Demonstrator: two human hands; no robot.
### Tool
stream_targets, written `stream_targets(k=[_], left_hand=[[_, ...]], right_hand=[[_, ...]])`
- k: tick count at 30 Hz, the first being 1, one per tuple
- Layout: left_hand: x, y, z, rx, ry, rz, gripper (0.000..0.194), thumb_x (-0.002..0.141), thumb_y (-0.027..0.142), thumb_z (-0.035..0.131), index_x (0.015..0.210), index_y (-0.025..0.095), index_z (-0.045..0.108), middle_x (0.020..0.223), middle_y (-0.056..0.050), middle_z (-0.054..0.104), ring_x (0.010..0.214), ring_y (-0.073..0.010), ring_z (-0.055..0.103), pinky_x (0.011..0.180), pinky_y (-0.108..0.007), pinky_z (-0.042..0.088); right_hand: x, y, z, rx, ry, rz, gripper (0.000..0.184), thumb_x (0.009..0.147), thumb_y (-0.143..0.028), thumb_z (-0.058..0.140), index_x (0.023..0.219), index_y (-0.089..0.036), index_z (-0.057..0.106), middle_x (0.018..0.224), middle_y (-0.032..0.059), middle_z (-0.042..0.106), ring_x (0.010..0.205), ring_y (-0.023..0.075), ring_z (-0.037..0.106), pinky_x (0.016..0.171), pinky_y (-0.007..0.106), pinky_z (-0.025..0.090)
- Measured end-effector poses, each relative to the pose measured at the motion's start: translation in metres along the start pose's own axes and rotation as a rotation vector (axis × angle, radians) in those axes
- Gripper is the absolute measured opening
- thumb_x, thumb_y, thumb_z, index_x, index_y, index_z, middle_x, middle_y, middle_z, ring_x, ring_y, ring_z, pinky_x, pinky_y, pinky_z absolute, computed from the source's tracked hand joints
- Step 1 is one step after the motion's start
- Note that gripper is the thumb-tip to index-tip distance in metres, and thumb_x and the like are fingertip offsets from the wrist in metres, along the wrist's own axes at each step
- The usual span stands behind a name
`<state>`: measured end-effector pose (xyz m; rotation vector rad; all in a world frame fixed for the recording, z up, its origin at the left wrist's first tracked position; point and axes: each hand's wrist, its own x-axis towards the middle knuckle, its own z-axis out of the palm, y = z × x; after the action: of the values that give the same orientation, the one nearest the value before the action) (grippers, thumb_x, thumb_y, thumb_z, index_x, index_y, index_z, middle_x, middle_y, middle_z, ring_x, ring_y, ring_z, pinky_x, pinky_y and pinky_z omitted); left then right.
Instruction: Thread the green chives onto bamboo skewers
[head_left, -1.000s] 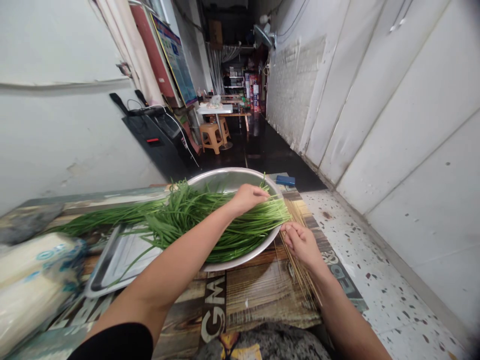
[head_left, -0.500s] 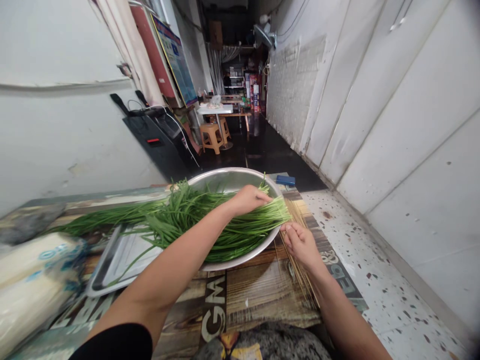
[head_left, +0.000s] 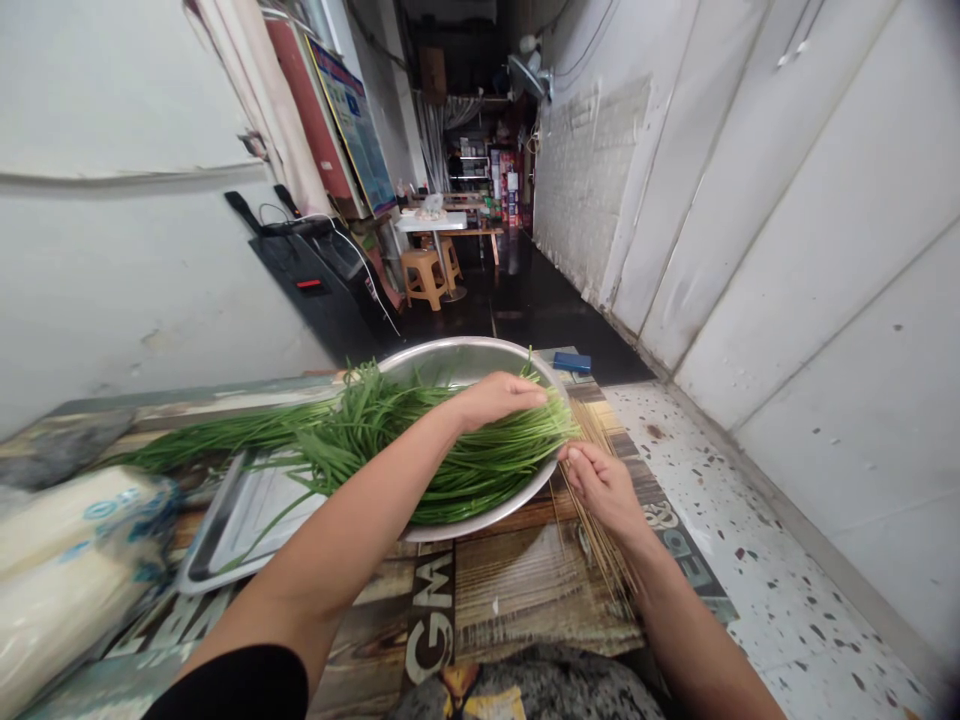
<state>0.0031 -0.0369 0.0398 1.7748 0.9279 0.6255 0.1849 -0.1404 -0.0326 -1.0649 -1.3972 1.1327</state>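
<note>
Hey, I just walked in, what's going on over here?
A person is handling long, thin green leafy stalks heaped in a round silver metal bowl. Their left hand is at the pale ends; their right hand, fingers curled, is by the bowl's right edge, near thin light-brown sticks. Whether it pinches anything is unclear. Leaves spill over the bowl's left side, some above a rectangular silvery tray.

The left hand [head_left: 501, 398] touches green stalks [head_left: 491, 472] in a basin [head_left: 480, 358], the right hand [head_left: 602, 488] near.
</note>
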Motion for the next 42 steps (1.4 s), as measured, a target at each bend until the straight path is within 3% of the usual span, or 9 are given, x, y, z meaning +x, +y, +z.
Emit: stream_targets(k=[5,9,17,22,26,28,33,37,42], left_hand=[[-0.006,0.004,0.001,-0.15,-0.079,-0.076,0.03,0.07,0.042,0.064,0.073,0.014,0.071,0.072,-0.003,0.069,0.068,-0.0145,0.06,0.07,-0.027,0.046],[-0.008,0.005,0.001,-0.077,-0.07,-0.076,0.03,0.067,0.043,0.066,0.067,0.013,0.068,0.064,0.0,0.064,0.063,-0.0123,0.056,0.064,-0.024,0.043],[-0.003,0.004,0.012,-0.04,-0.129,-0.079,0.038,0.066,0.048,0.065,0.07,0.011,0.067,0.063,0.0,0.061,0.06,-0.0112,0.052,0.061,-0.023,0.041],[0.005,0.004,0.004,0.147,0.002,-0.028,0.042,0.073,0.052,0.056,0.072,0.012,0.069,0.064,-0.001,0.063,0.063,-0.0132,0.055,0.06,-0.022,0.04],[0.012,-0.013,-0.018,0.367,0.31,-0.031,0.035,0.079,0.041,0.05,0.085,0.014,0.072,0.079,-0.006,0.07,0.073,-0.016,0.06,0.066,-0.024,0.041],[0.015,-0.025,-0.024,0.562,0.382,-0.015,0.029,0.076,0.037,0.055,0.082,0.016,0.073,0.082,-0.006,0.071,0.075,-0.0169,0.06,0.067,-0.024,0.04],[0.026,-0.044,-0.014,0.79,0.164,-0.1,0.027,0.067,0.043,0.066,0.077,0.02,0.074,0.074,-0.005,0.069,0.067,-0.0173,0.059,0.061,-0.024,0.038],[0.029,-0.044,-0.009,0.855,0.149,-0.112,0.024,0.066,0.038,0.069,0.08,0.02,0.075,0.075,-0.005,0.069,0.067,-0.0176,0.059,0.062,-0.024,0.038],[0.027,-0.046,-0.013,0.878,0.066,-0.021,0.021,0.07,0.033,0.064,0.085,0.022,0.074,0.081,-0.004,0.07,0.074,-0.0173,0.06,0.063,-0.023,0.039]], right_hand=[[0.001,0.004,-0.001,-0.02,0.026,-0.026,0.029,0.088,-0.041,0.045,0.087,-0.016,0.058,0.05,-0.0067,0.033,0.043,0.0069,0.027,0.041,0.02,0.021],[0.001,0.004,-0.001,-0.038,0.034,-0.036,0.029,0.087,-0.042,0.047,0.084,-0.015,0.058,0.05,-0.0068,0.032,0.042,0.0062,0.026,0.04,0.02,0.02],[0.002,0.001,0.007,0.112,0.04,0.052,0.03,0.084,-0.045,0.05,0.081,-0.016,0.055,0.048,-0.0083,0.034,0.035,0.0042,0.026,0.034,0.018,0.019],[0.01,-0.002,0.003,0.095,0.039,0.056,0.031,0.084,-0.045,0.051,0.082,-0.015,0.058,0.045,-0.0083,0.036,0.035,0.0044,0.028,0.035,0.018,0.021],[0.01,-0.003,0.001,0.093,0.028,0.12,0.031,0.081,-0.046,0.053,0.081,-0.014,0.058,0.042,-0.0092,0.035,0.032,0.0041,0.026,0.033,0.018,0.018],[0.007,-0.003,0.002,0.115,0.039,0.138,0.031,0.08,-0.045,0.054,0.08,-0.015,0.057,0.042,-0.0096,0.034,0.033,0.004,0.025,0.033,0.018,0.017],[0.003,-0.001,0.004,0.138,0.044,0.161,0.031,0.078,-0.046,0.055,0.074,-0.016,0.054,0.042,-0.0098,0.032,0.034,0.0039,0.024,0.034,0.017,0.017],[0.004,0.0,0.004,0.141,0.053,0.175,0.031,0.077,-0.046,0.055,0.074,-0.016,0.053,0.042,-0.01,0.032,0.034,0.0037,0.023,0.034,0.018,0.016],[0.004,0.003,0.004,0.132,0.059,0.179,0.03,0.078,-0.046,0.054,0.074,-0.016,0.053,0.042,-0.0097,0.032,0.035,0.0042,0.023,0.034,0.018,0.016]])
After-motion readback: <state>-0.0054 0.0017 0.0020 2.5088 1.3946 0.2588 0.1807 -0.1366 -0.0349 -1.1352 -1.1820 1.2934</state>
